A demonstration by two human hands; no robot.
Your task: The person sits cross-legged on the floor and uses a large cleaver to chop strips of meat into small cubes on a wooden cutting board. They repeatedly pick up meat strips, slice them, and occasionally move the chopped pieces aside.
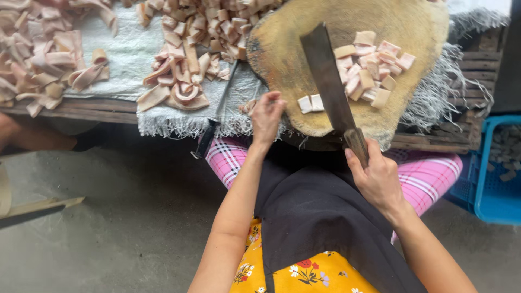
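My right hand (378, 176) grips the wooden handle of a large dark cleaver (327, 76), whose blade lies across a round wooden chopping block (282, 59). Cut pale pink cubes of meat (369, 68) are heaped on the block to the right of the blade, and two small pieces (310, 103) lie to its left. My left hand (266, 116) rests at the block's near left edge, fingers curled, beside those pieces; whether it holds anything is unclear.
Long pale strips of pork skin (182, 81) lie piled on a white woven cloth (119, 54) over wooden boards. A second knife (214, 122) lies on the cloth's edge. A blue plastic crate (496, 173) stands at the right. Concrete floor lies below.
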